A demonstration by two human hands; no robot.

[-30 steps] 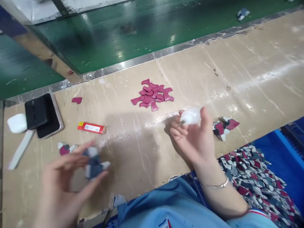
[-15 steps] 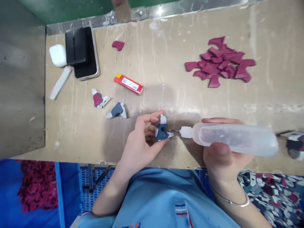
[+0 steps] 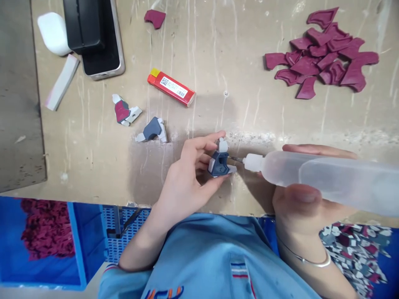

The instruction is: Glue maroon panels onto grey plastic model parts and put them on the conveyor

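Between the thumb and fingers of my left hand [image 3: 183, 178] is a small dark blue-grey and white plastic part [image 3: 220, 165], its hollow side facing up. My right hand [image 3: 301, 207] is wrapped round a translucent squeeze bottle [image 3: 314, 170] lying nearly level. From its white cap, a thin metal needle tip [image 3: 236, 159] points left and reaches the part's right edge; whether it touches cannot be made out. Left of my left hand lie a grey and white part [image 3: 152, 129] and a similar part with a maroon piece on it [image 3: 122, 111].
A red lighter [image 3: 173, 88] lies mid-table, and a single maroon piece [image 3: 155, 18] beyond it. Several maroon pieces [image 3: 327, 58] are heaped at the right. A phone [image 3: 115, 54] under a black case [image 3: 84, 25] sits at far left. Blue bins [image 3: 79, 249] with parts stand below the table's edge.
The view has come closer and tilted down, so the table items appear larger and higher. Both hands keep their holds, with the needle tip still beside the part.
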